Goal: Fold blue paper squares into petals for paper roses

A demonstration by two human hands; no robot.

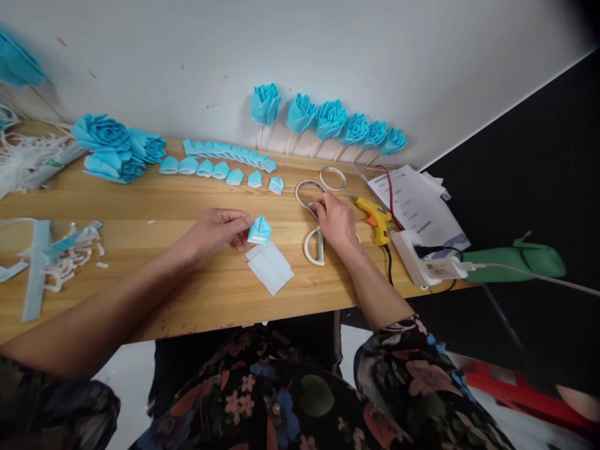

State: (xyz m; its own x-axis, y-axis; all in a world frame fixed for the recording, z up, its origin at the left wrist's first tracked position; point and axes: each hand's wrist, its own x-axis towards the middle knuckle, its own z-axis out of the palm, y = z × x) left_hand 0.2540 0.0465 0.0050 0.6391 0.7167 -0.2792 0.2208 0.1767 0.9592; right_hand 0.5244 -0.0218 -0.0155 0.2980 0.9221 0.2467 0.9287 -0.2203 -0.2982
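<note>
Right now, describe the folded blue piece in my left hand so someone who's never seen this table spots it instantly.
Start at the wooden table against the pale wall, then find the left hand over its middle. That hand pinches a small folded blue piece, just beyond some pale sheets. Unlike the similar pieces lined up farther back, it is held in a hand.

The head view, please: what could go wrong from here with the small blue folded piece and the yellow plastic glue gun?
The yellow plastic glue gun lies close to the right hand; if it is hot, a brush could burn. The small blue folded piece sits at the fingertips of the left hand, so it might slip.
</note>
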